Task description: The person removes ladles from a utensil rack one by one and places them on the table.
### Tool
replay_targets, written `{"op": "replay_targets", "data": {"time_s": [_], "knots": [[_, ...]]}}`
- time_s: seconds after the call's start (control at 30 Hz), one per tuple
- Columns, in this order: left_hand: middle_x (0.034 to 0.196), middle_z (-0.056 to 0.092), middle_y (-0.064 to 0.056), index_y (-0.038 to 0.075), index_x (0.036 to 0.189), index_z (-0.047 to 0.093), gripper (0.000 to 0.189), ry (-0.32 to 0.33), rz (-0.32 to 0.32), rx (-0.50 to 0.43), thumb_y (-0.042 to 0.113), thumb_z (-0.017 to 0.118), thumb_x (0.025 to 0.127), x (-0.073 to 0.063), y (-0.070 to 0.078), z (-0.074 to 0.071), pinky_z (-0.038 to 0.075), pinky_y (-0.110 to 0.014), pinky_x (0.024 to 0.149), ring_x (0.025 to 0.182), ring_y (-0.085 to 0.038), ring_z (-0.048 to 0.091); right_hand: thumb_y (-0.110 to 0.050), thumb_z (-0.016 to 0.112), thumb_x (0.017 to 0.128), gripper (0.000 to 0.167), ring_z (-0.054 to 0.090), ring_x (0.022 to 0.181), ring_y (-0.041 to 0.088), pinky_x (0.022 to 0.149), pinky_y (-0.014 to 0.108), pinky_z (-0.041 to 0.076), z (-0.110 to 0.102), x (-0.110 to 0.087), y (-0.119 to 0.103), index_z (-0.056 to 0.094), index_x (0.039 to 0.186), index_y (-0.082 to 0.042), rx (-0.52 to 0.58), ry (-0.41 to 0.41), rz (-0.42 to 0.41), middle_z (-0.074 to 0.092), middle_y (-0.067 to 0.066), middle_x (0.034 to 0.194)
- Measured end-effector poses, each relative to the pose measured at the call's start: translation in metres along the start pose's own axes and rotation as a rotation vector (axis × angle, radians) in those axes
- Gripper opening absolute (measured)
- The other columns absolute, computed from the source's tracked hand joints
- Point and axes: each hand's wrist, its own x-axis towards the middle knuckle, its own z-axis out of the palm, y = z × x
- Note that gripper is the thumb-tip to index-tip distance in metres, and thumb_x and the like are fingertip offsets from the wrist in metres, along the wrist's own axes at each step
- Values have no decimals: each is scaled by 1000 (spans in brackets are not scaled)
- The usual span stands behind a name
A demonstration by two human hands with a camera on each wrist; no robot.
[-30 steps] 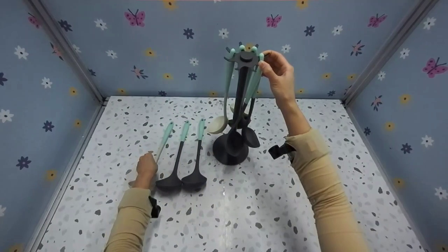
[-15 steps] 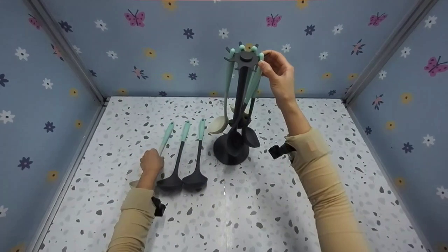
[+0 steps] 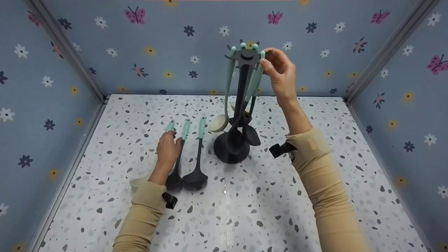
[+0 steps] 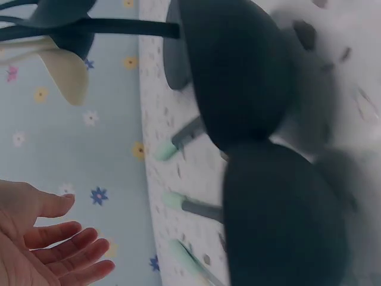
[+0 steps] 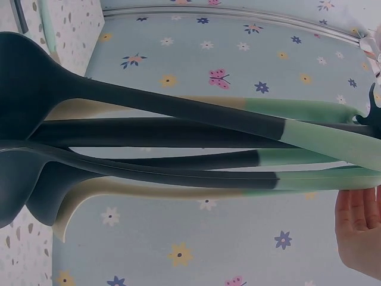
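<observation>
In the head view my left hand reaches low over the cream ladle and the middle black ladle, fingers near their mint handles. The left wrist view shows this hand with fingers spread and nothing held. The cream ladle is mostly covered by that arm. Beside it lie a black ladle and another black ladle. My right hand pinches the top of a mint-handled black utensil at a hook of the black utensil stand. Its fingers show beside the handles in the right wrist view.
Several utensils hang from the stand, among them a cream spoon-shaped one and a black spoon. The round stand base rests on the speckled tabletop. Flower-patterned panels enclose the back and sides.
My left hand has moved up and right from the cream ladle's shaft toward the handles, its fingers loosening. The ladles stay in place. My right hand keeps its hold at the stand's top.
</observation>
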Motion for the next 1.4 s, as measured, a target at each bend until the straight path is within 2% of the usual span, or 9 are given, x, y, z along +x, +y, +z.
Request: {"op": "replay_targets", "data": {"time_s": [0.17, 0.37, 0.47, 0.6, 0.8, 0.93, 1.23, 1.4], "knots": [[95, 59, -19, -6, 104, 59, 27, 44, 73, -69, 12, 60, 84, 1, 26, 1, 45, -40, 72, 87, -31, 57, -4, 58, 79, 21, 49, 73, 17, 65, 29, 43, 1, 0, -1, 58, 100, 0, 23, -2, -4, 56, 10, 87], [99, 59, -17, -5, 107, 58, 28, 21, 151, -203, 14, 59, 86, 5, 50, 7, 43, -36, 79, 92, -29, 55, -3, 58, 80, 20, 49, 72, 17, 65, 28, 44, 2, 0, -2, 58, 99, 0, 27, 1, 3, 56, 10, 86], [100, 58, -18, -6, 107, 58, 29, 24, 209, -273, 14, 59, 86, 6, 58, 12, 41, -36, 82, 93, -29, 55, -3, 58, 80, 20, 49, 72, 17, 64, 28, 44, 2, 0, -2, 59, 99, 0, 30, 2, 6, 56, 10, 86], [100, 58, -17, -5, 107, 58, 29, 45, 270, -345, 14, 59, 86, 8, 66, 18, 43, -36, 80, 94, -28, 55, -2, 57, 79, 20, 49, 73, 17, 65, 28, 44, 2, 0, -1, 58, 99, 0, 35, 5, 18, 56, 10, 86], [106, 56, -19, -6, 115, 53, 36, 13, 335, -541, 12, 59, 85, 12, 79, 27, 49, -32, 72, 97, -28, 56, -2, 57, 79, 21, 49, 73, 17, 65, 28, 44, 0, 1, 3, 58, 100, 0, 47, 9, 31, 57, 10, 87], [110, 54, -20, -6, 120, 50, 40, -6, 359, -615, 11, 60, 85, 16, 87, 32, 49, -32, 72, 99, -28, 55, -3, 57, 79, 22, 49, 73, 18, 65, 28, 43, 0, 1, 2, 58, 101, 0, 43, 8, 26, 57, 10, 87], [115, 52, -20, -6, 124, 46, 42, -39, 401, -682, 3, 58, 85, 25, 97, 41, 48, -31, 75, 102, -28, 54, -6, 58, 79, 22, 49, 74, 17, 64, 27, 43, 1, 0, 0, 59, 100, -1, 22, 8, 7, 57, 10, 88], [116, 53, -21, -6, 125, 44, 41, -90, 402, -742, -2, 55, 85, 31, 101, 44, 48, -33, 77, 103, -31, 54, -5, 58, 79, 21, 50, 74, 17, 64, 28, 44, 1, 0, 1, 59, 100, -1, 22, 7, 6, 57, 11, 88]]}}
